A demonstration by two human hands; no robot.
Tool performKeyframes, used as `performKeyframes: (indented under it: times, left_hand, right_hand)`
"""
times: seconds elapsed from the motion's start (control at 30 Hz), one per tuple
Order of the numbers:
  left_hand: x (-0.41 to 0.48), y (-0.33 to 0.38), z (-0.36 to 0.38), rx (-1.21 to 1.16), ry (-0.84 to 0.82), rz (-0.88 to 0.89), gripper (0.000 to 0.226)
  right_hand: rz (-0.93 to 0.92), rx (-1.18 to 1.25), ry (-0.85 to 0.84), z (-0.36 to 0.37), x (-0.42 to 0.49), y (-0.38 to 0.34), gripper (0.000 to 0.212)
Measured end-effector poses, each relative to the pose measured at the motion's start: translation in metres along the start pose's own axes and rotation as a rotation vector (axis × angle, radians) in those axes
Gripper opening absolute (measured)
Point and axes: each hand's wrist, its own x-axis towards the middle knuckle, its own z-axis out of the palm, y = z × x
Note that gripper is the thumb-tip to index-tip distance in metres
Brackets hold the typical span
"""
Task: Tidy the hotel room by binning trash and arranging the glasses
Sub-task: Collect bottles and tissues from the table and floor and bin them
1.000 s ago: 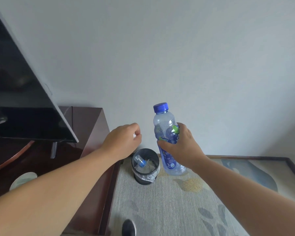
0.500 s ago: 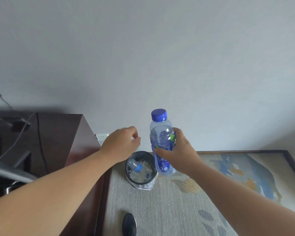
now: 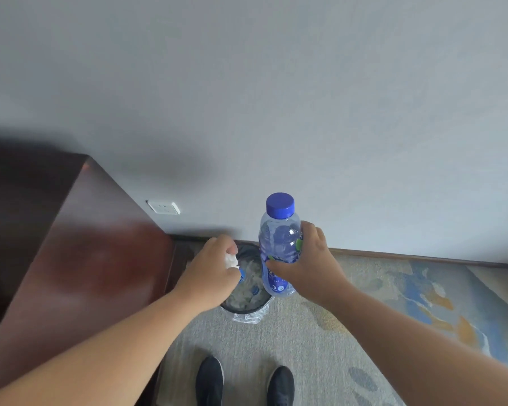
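Note:
A small black bin (image 3: 245, 309) with a clear liner stands on the carpet by the wall, holding crumpled plastic and another bottle. My left hand (image 3: 210, 269) hovers over the bin and grips a small white wad of tissue (image 3: 231, 260) in its curled fingers. My right hand (image 3: 310, 263) holds a clear plastic water bottle (image 3: 279, 244) with a blue cap upright, just above the bin's right rim. Both forearms reach forward from the bottom of the view.
A dark wooden cabinet (image 3: 79, 259) runs along the left, close to the bin. A white wall socket (image 3: 163, 207) sits low on the grey wall. My two black shoes (image 3: 244, 385) stand on the patterned carpet (image 3: 393, 317) just behind the bin.
The view has tilted down and moved closer to the bin. Both hands have come lower over the bin. The white tissue now shows in my left hand.

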Motion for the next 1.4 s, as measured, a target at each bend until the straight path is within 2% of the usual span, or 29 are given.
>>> performKeyframes:
  times: [0.33, 0.57, 0.77, 0.97, 1.03, 1.23, 1.4]
  left_hand:
    - [0.067, -0.114, 0.123, -0.011, -0.017, -0.256, 0.023]
    - [0.114, -0.176, 0.186, -0.031, -0.032, -0.339, 0.022]
    - [0.132, -0.201, 0.214, -0.014, -0.118, -0.376, 0.061]
    - [0.123, -0.209, 0.194, 0.082, -0.093, -0.367, 0.061]
    - [0.12, -0.207, 0.184, 0.105, -0.072, -0.353, 0.059]
    - [0.103, -0.174, 0.146, 0.154, -0.046, -0.332, 0.056]
    - [0.061, -0.106, 0.105, 0.213, -0.057, -0.249, 0.057]
  right_hand:
    - [-0.002, -0.033, -0.099, 0.118, 0.084, 0.116, 0.069]
    - [0.023, -0.085, -0.105, 0.189, 0.132, 0.186, 0.064]
    - [0.071, -0.153, -0.149, 0.223, 0.15, 0.216, 0.073]
    - [0.166, -0.224, -0.219, 0.225, 0.155, 0.225, 0.092]
    - [0.214, -0.239, -0.232, 0.221, 0.152, 0.222, 0.093]
    - [0.186, -0.218, -0.215, 0.181, 0.127, 0.179, 0.076]
    - [0.088, -0.224, -0.179, 0.113, 0.085, 0.109, 0.06]
